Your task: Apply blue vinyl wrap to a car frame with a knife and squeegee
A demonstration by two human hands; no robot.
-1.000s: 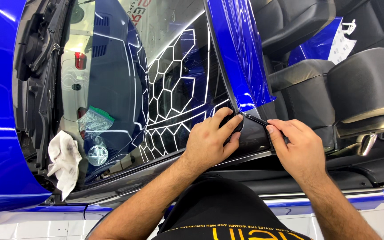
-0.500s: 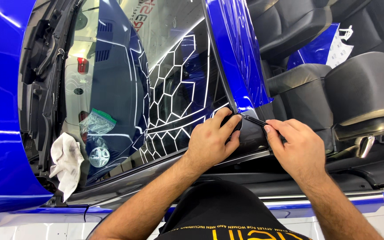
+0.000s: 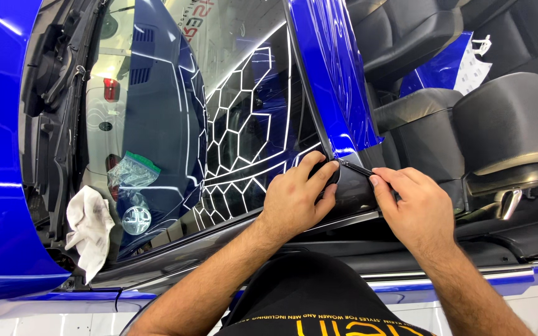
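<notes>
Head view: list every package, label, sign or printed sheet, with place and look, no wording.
Clear plastic bag with green strip: behind the windshield, left.
White backing sheet on blue film: upper right, by the black seats.
Reflected sign lettering: red and grey, top of the glass.

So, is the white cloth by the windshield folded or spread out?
Neither neatly: the white cloth lies crumpled in a loose heap, with irregular creases, at the windshield's lower edge.
</notes>
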